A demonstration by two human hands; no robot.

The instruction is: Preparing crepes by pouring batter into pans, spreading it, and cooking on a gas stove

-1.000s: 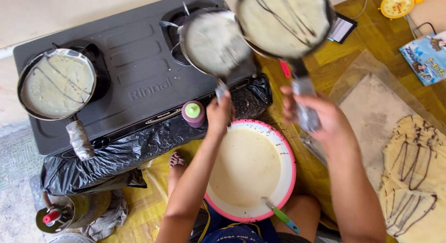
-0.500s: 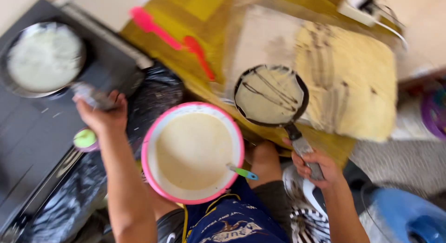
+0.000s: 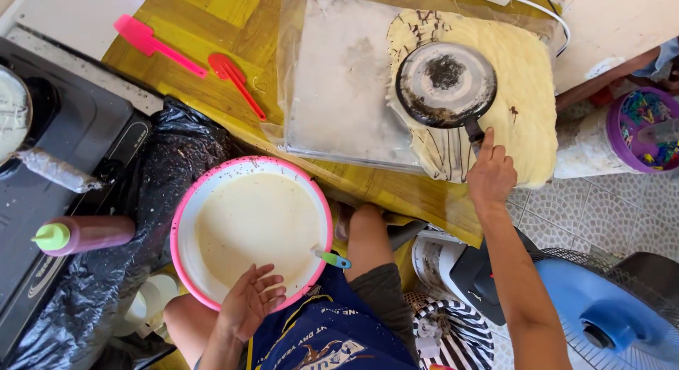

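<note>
While the right hand (image 3: 490,173) was clenched round the short dark handle of a small frying pan (image 3: 445,84), the pan was turned bottom-up, its scorched, ringed underside facing the camera, and it lay over a stack of thin pale crepes (image 3: 527,94) streaked with dark lines; whether the rim rested on the stack or hovered just above it could not be told. The pan looked light enough for one hand, stiff metal, likely hot in the body, so the handle seemed the only sensible place to hold it, well back from the bowl; the crepes by contrast seemed soft, limp and easy to tear, better lifted from an edge with a flat tool than pinched. They lay on a clear plastic sheet (image 3: 339,80) spread over the yellow wooden tabletop (image 3: 205,94), just ahead of the right hand and well apart from the left.

The left hand (image 3: 251,299) was released, fingers loosely spread, resting on the near rim of a pink-edged bowl (image 3: 185,200) of pale batter, grasping nothing; a small utensil with a green and blue handle (image 3: 332,259) leaned at the bowl's right edge. Two pink-red spatulas (image 3: 237,77) lay on the tabletop beyond the bowl; a squeeze bottle (image 3: 85,233) with a green cap lay to the left on black plastic beside a dark stove (image 3: 64,151).
</note>
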